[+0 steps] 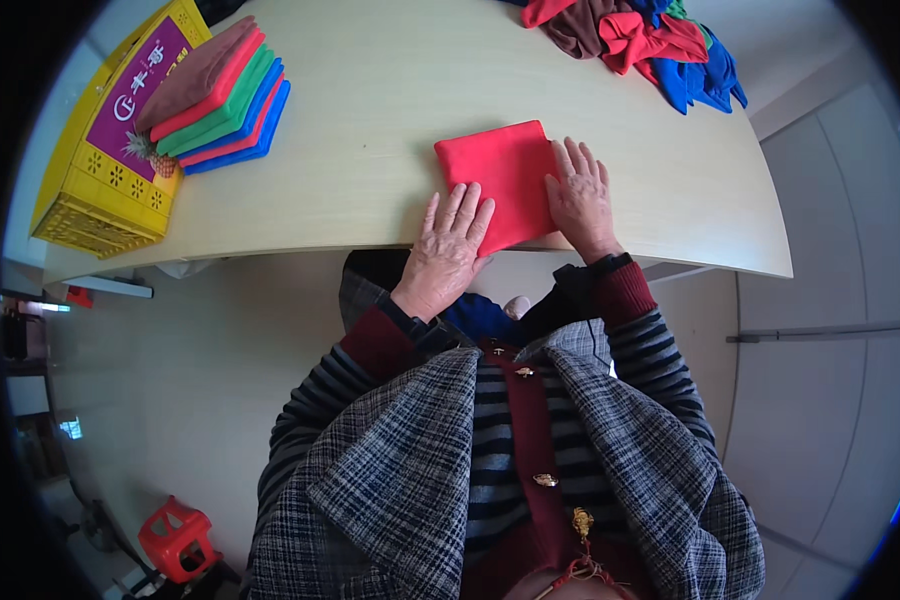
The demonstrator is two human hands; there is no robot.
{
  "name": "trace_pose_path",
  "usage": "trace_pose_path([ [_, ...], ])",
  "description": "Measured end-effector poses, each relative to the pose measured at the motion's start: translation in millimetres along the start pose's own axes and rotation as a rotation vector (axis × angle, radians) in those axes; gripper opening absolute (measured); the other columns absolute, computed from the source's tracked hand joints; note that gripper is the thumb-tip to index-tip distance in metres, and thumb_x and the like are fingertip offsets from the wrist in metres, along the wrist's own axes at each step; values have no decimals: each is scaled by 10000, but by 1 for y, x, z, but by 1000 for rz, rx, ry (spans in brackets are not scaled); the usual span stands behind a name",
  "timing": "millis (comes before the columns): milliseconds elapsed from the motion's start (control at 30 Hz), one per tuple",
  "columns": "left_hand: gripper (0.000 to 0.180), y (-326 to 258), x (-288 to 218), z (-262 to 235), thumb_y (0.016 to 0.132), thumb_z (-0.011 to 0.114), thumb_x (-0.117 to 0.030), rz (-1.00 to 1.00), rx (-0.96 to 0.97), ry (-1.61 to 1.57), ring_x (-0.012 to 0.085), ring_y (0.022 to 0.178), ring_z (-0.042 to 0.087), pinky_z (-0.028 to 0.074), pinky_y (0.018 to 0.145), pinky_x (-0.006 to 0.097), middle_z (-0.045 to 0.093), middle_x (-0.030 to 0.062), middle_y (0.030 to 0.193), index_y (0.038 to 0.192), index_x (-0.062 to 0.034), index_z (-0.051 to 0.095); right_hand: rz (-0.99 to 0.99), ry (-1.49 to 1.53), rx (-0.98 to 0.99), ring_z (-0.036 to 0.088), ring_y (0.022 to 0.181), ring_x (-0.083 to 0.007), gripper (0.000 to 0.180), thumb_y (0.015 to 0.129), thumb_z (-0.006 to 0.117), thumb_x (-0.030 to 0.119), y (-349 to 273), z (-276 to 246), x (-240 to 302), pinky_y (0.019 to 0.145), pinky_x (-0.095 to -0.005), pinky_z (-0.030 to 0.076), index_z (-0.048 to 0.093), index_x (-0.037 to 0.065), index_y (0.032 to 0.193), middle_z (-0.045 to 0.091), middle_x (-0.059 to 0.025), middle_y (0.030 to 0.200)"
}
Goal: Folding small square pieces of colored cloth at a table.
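Workpiece: folded red fabric cloth (503, 170), lying flat at the front edge of the pale wood-toned tabletop (340, 180), before the person.
Left hand (443, 255): palm down, fingers spread, fingertips on the cloth's near left part.
Right hand (582, 205): fingers slightly parted, thumb against the cloth's right edge; no grip is visible.
Step in hand: apparently flattening and squaring the finished fold.
Next move: probably calls for lifting the cloth level, folds closed, toward the neat multicoloured stack of folded fabric cloths (222, 105) at the far left.
Supply: loose heap of crumpled red, brown and blue fabric cloths (650, 45), far right; apparently not yet folded.
Orientation: far edge slants, its right corner farther from the person.
Long axis: outline nearly square; any longer axis appears to run away from the person, leaning left; lens distortion prevents certainty.
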State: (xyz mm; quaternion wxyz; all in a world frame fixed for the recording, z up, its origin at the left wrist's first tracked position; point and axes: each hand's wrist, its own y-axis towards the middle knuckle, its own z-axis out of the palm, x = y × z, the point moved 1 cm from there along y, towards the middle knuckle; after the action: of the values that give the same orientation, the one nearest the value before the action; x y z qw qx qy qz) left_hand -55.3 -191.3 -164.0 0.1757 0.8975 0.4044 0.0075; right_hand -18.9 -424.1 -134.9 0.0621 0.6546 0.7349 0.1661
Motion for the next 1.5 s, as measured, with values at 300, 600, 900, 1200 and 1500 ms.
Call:
trace_pose_path([
  [300,874,1,2,0,831,753,-440,17,53,10,318,1517,266,155,1249,532,323,176,1612,1527,-49,398,-357,180,61,368,1461,-343,563,1029,457,452,30,40,56,1214,-513,248,490,116,1479,488,-122,1520],
  [600,878,3,1,-4,813,782,-421,25,49,-29,322,1517,268,183,1242,535,332,172,1608,1512,-33,418,-210,135,101,345,1476,-330,562,1037,454,452,40,36,38,1228,-508,223,486,117,1487,469,-122,1538],
  [900,802,-1,-3,-12,874,716,-453,33,-9,-113,324,1498,301,199,1238,522,355,174,1595,1490,-18,444,7,97,97,361,1466,-338,581,1035,466,442,26,23,-7,1203,-502,257,447,106,1508,458,-137,1543],
  [1200,710,47,29,-13,960,604,-481,-49,-76,-234,347,1478,331,207,1226,546,393,204,1566,1468,-4,466,-126,127,-25,357,1471,-340,575,1022,519,382,15,5,20,1207,-502,255,437,82,1505,439,-155,1554],
  [1500,821,64,30,14,961,567,-558,-108,25,-106,348,1516,253,178,1232,547,316,200,1612,1546,-26,347,-93,107,11,339,1485,-320,581,1014,494,432,10,26,16,1217,-504,245,481,91,1484,438,-126,1566],
])
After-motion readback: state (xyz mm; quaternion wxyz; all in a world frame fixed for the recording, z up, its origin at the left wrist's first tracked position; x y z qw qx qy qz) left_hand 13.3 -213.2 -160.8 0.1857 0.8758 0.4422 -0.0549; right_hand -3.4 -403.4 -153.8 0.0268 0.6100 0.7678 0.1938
